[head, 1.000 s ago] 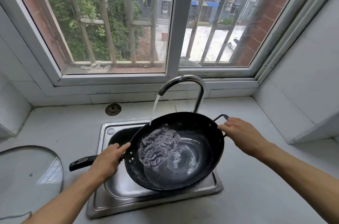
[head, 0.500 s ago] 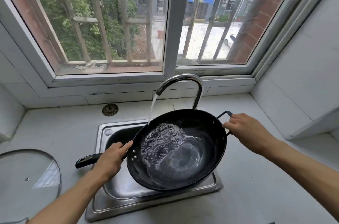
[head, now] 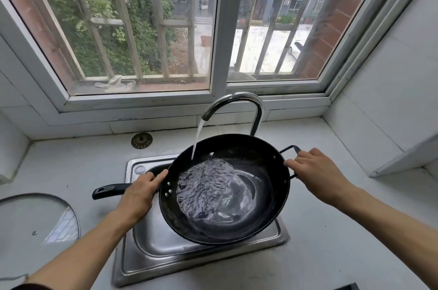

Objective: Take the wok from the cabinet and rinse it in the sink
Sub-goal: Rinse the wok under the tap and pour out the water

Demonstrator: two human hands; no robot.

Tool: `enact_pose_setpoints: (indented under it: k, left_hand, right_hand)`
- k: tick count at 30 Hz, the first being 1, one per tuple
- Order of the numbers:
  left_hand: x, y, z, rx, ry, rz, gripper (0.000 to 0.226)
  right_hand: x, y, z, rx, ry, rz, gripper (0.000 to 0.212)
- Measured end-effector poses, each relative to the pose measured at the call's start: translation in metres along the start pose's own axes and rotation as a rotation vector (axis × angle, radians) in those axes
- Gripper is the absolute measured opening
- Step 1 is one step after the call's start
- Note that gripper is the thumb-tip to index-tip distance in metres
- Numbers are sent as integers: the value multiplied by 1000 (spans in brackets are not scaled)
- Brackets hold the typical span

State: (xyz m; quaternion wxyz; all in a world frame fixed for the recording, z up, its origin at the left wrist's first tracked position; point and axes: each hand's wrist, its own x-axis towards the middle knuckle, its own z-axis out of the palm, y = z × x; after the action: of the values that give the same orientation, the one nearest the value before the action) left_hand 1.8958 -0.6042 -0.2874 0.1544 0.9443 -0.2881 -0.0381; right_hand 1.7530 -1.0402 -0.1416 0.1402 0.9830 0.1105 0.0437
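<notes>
A black wok [head: 265, 166] hangs tilted over the steel sink [head: 151, 242], its low side toward me. My left hand [head: 139, 192] grips the long black handle where it meets the rim. My right hand [head: 315, 173] holds the small loop handle on the far right. The curved chrome tap [head: 246, 102] runs a stream of water into the wok's left inner wall, and rippling water pools across its bottom. The sink's basin is mostly hidden under the wok.
A glass lid [head: 35, 221] lies on the white counter at the left. A round metal drain cover [head: 141, 140] sits behind the sink. A barred window [head: 218, 28] rises behind the tap, and a white tiled wall [head: 391, 100] closes the right side.
The wok has shifted slightly right and tipped a little more, and the pooled water has spread and swirled across its bottom. Both hands keep their grips.
</notes>
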Motion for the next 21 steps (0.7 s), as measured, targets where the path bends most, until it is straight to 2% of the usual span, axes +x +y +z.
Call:
enact_pose_setpoints:
  k: [5, 9, 12, 16, 21]
  left_hand:
    - [6, 1, -14, 77, -20, -20, 67]
    - [9, -6, -25, 138, -9, -6, 30]
    - [10, -15, -31, 179, 20, 43, 14]
    - [9, -14, -43, 190, 140, 109, 35]
    - [-2, -10, -51, 187, 190, 88, 34]
  right_hand:
    - [3, -10, 9, 4, -57, 24, 59]
    - [12, -13, 20, 85, -75, 19, 65]
    - [16, -11, 30, 160, -174, -32, 54]
    - [23, -10, 30, 270, -393, -6, 49]
    - [36, -6, 28, 572, -350, 33, 45]
